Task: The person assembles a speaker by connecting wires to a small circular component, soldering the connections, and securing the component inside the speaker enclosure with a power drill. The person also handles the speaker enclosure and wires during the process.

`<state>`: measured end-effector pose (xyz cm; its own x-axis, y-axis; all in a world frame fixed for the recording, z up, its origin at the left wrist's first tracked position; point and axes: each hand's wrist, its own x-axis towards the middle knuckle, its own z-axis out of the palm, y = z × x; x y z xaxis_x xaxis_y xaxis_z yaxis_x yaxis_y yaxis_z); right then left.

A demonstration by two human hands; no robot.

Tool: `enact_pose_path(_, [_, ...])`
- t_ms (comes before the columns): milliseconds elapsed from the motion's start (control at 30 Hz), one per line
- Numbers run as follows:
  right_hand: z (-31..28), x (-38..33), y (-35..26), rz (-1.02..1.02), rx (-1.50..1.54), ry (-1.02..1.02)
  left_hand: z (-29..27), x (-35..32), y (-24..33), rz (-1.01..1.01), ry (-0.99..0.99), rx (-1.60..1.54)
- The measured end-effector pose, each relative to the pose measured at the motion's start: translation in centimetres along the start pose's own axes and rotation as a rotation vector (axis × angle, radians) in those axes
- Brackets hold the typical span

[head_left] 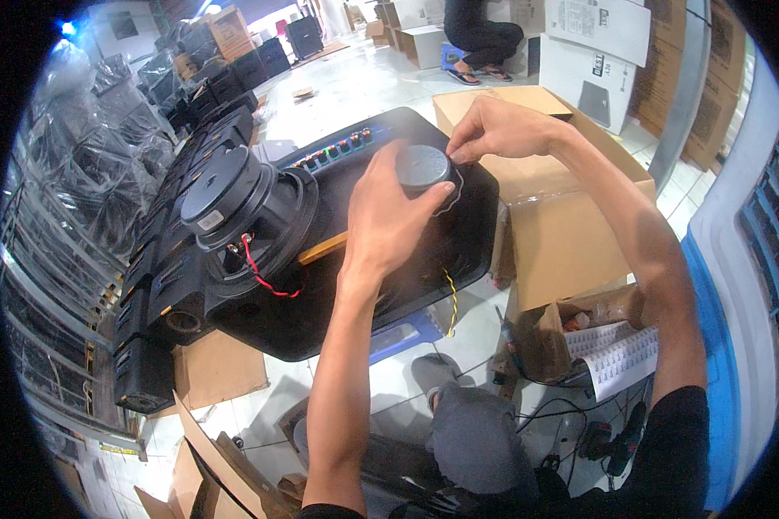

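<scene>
My left hand (pixel 383 216) is wrapped round a round grey speaker driver (pixel 423 166), holding it above the black speaker cabinet (pixel 273 331). A thin, light-coloured loop (pixel 455 195) shows at the driver's lower right edge. Close to the driver's right side, my right hand (pixel 500 131) is pinched; what sits between its fingertips is too small to make out. A large woofer (pixel 212 192) rests magnet up on the cabinet's left part, with a red and black wire (pixel 260 281) attached. A yellow and black twisted wire (pixel 453 298) hangs over the near right edge. A yellow-orange bar (pixel 323 248) lies by my left wrist.
An open cardboard box (pixel 571 238) stands right of the cabinet, with a smaller box (pixel 541 342) holding printed sheets nearer me. Cables and a power drill (pixel 619 441) lie on the floor. Several black cabinets (pixel 143 363) line the left. A person (pixel 483 35) squats at the back.
</scene>
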<state>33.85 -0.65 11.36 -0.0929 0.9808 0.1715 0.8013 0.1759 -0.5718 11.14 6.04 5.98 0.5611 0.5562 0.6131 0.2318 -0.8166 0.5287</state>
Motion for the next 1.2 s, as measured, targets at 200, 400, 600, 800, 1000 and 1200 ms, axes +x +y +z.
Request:
enact_pose_path(200, [-0.1, 0.2, -0.6, 0.078, 0.024, -0.024, -0.1, -0.1, 0.1, -0.015, -0.007, 0.020])
enact_pose_path(400, [0.1, -0.1, -0.5, 0.067, 0.071, -0.013, 0.4, -0.3, 0.6, 0.013, 0.027, 0.085])
enact_pose_path(600, [2.2, -1.1, 0.4, 0.142, 0.158, 0.154, 0.9, -0.8, 1.6, -0.014, 0.034, 0.241])
enact_pose_path(800, [3.1, -1.6, 0.5, 0.198, 0.227, 0.209, 1.5, -0.8, 1.7, -0.015, 0.078, 0.277])
enact_pose_path(1000, [4.9, -2.6, -0.3, 0.113, 0.074, 0.424, 1.9, -0.8, 1.4, 0.009, 0.111, 0.278])
enact_pose_path(1200, [6.1, -3.6, -0.5, -0.256, -0.361, 0.539, 1.7, -0.7, 1.3, -0.003, 0.070, 0.284])
